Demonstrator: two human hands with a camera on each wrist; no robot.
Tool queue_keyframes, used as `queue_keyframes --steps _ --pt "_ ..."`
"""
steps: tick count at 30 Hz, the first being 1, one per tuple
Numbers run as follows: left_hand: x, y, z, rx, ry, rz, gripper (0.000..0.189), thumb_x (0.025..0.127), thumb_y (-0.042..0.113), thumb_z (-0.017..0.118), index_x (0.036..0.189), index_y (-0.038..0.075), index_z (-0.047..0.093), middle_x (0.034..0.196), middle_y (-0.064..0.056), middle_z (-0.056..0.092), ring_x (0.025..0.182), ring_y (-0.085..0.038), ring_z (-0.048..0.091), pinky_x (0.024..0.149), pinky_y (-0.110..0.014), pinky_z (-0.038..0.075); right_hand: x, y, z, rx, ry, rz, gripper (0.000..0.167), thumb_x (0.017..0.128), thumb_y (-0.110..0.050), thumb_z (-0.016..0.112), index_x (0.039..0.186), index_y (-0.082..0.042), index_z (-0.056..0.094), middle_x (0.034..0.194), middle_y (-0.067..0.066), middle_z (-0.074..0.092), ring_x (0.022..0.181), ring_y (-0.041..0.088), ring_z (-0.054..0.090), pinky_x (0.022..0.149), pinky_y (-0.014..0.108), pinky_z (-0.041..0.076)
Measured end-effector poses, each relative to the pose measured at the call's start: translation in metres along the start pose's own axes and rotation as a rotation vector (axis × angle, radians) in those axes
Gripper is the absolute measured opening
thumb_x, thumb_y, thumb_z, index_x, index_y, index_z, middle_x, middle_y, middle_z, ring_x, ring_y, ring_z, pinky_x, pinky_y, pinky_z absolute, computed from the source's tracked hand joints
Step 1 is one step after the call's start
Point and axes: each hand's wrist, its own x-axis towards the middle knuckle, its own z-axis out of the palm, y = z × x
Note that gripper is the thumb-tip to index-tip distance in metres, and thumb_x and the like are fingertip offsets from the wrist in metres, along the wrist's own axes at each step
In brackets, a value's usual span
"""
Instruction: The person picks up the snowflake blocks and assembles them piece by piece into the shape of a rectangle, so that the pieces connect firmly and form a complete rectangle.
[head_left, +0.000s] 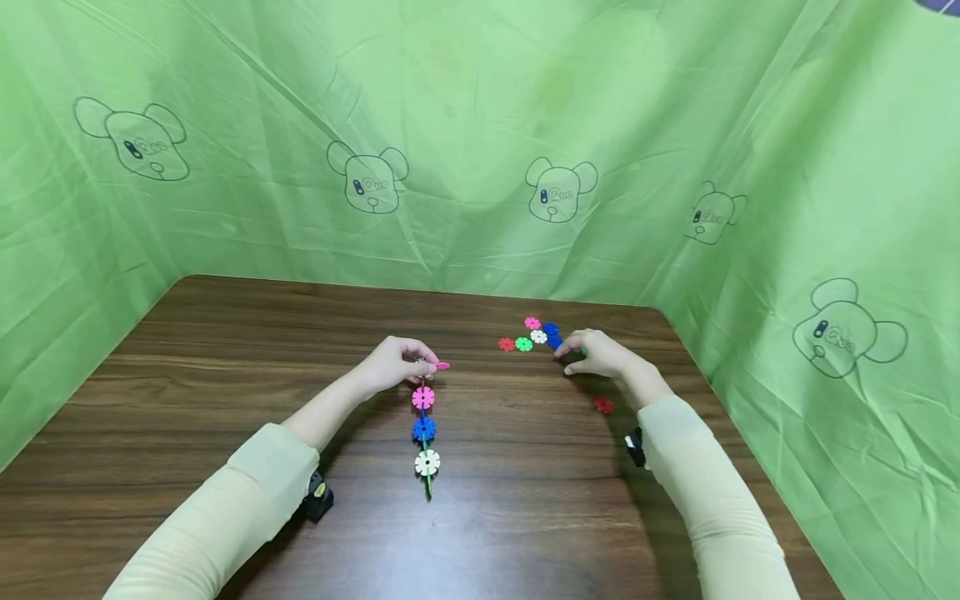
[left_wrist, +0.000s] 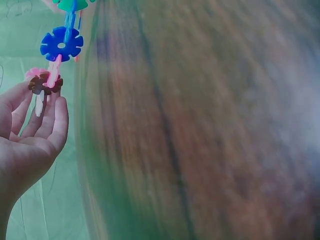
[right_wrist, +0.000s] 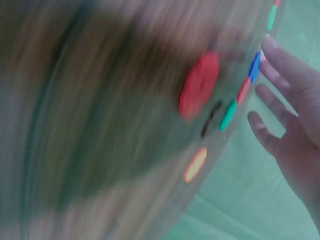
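Observation:
My left hand (head_left: 396,364) pinches the far end of a chain of slotted flower-shaped plastic discs. Along the chain are a pink disc (head_left: 423,397), a blue disc (head_left: 423,429) and a white disc (head_left: 427,462), with others set edge-on between them. Another pink disc (head_left: 443,365) sticks out at the fingertips, and a brown disc (left_wrist: 37,86) shows there in the left wrist view. My right hand (head_left: 596,353) hovers at the loose discs, fingers loosely bent and apart, its fingertips close to a dark blue disc (head_left: 554,342). Nothing shows between its fingers.
Beyond the right hand lie a loose red disc (head_left: 506,343), a green disc (head_left: 523,344), a white disc (head_left: 538,337) and a pink disc (head_left: 532,322). Nearer, a red disc (head_left: 603,404) lies beneath the right forearm. Green cloth (head_left: 465,242) surrounds the wooden table (head_left: 510,508).

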Motion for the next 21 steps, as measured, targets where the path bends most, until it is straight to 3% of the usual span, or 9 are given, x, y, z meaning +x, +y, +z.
queue_keyframes --steps 6,11,14,21 --pt "-0.001 -0.005 -0.003 -0.014 0.001 -0.006 0.020 0.085 0.012 0.070 0.100 -0.001 0.068 0.096 -0.025 0.068 0.083 -0.029 0.065 0.075 -0.040 0.056 -0.026 0.005 -0.011 -0.012 -0.140 -0.001 0.030 0.075 -0.018 0.080 0.102 -0.010 0.070 0.102 0.002 0.064 0.094 0.027 0.058 0.083 0.042 0.048" --pt "-0.012 0.015 -0.002 -0.014 -0.011 -0.006 0.022 0.087 0.006 0.066 0.103 -0.008 0.064 0.099 -0.032 0.064 0.090 -0.041 0.062 0.079 -0.046 0.054 -0.041 0.013 -0.012 -0.029 -0.202 0.044 0.032 0.072 -0.026 0.082 0.099 -0.014 0.068 0.100 0.000 0.062 0.091 0.022 0.057 0.079 0.034 0.047" --pt "-0.018 0.025 -0.001 -0.009 -0.008 -0.003 0.021 0.087 0.004 0.065 0.102 -0.010 0.064 0.098 -0.033 0.064 0.088 -0.041 0.062 0.079 -0.048 0.054 -0.048 0.017 -0.013 -0.014 -0.231 0.071 0.037 0.070 -0.029 0.084 0.098 -0.014 0.066 0.100 0.002 0.060 0.090 0.022 0.055 0.077 0.032 0.046" --pt "-0.008 0.009 -0.002 0.007 0.002 -0.020 0.019 0.087 0.004 0.066 0.102 -0.008 0.065 0.096 -0.032 0.065 0.083 -0.038 0.063 0.079 -0.054 0.052 -0.056 0.022 -0.009 0.016 -0.265 0.117 0.033 0.068 -0.030 0.084 0.089 -0.015 0.062 0.095 0.001 0.055 0.086 0.020 0.051 0.073 0.031 0.043"
